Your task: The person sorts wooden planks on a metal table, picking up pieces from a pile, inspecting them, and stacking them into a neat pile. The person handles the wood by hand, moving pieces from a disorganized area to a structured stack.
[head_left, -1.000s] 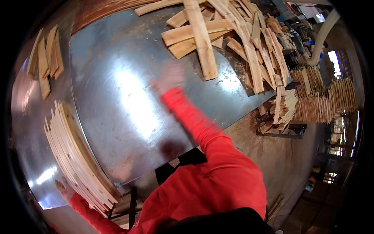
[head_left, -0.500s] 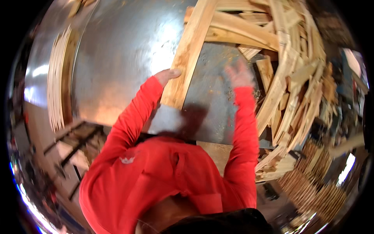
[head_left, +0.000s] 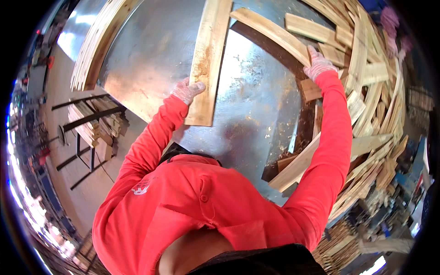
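Left hand, 11 o'clock, grasps plank; right hand, 2 o'clock, grasps slat end. Likely stiff, lightish; hold by long edges.

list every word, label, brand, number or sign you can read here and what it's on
Red shirt, chest: white lettering, partly lost in folds; not copied here.
Long board in the left hand: none visible.
Curved board at the right hand: none visible.
Cluttered background: too small or blurred to read.
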{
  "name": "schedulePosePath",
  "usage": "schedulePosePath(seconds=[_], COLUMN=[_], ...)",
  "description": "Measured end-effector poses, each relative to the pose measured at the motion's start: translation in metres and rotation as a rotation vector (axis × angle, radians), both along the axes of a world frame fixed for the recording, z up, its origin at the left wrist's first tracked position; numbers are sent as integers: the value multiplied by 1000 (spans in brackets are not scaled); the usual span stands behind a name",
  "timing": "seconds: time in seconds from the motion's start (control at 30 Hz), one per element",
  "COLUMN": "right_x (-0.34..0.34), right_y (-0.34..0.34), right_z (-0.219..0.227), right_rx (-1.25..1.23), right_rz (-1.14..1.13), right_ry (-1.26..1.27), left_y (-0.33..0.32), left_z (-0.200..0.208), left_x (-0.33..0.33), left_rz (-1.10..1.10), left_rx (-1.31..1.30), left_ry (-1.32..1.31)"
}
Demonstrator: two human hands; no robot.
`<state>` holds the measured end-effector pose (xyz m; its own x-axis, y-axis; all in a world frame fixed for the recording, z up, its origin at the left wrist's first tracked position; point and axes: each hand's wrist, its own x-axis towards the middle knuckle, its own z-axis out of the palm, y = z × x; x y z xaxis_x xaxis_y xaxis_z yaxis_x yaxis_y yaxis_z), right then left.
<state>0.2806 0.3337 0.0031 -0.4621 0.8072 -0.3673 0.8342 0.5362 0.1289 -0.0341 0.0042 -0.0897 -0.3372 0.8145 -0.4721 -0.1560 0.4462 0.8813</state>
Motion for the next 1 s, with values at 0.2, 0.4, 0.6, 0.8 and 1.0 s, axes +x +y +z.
schedulePosePath(seconds=[0.2, 0.4, 0.6, 0.8, 1.0], right_x=[-59, -172, -211, -207, -143], right_y=[7, -84, -140, -193, -268], right_z=[32, -10, -65, -59, -27], right_rx=[-805, -1080, -770, -497, -530], right_rz=[-185, -616, -723, -664, -461], right_ry=[768, 1677, 932, 431, 603], left_y=[20, 49, 17, -2, -35], left_z=[28, -4, -55, -82, -103], left_x=[-3, -17, -30, -10, -12], left_rz=[187, 192, 5, -115, -215], left_rx=[0, 142, 67, -220, -138], left_ry=[-69, -473, -507, -129, -32])
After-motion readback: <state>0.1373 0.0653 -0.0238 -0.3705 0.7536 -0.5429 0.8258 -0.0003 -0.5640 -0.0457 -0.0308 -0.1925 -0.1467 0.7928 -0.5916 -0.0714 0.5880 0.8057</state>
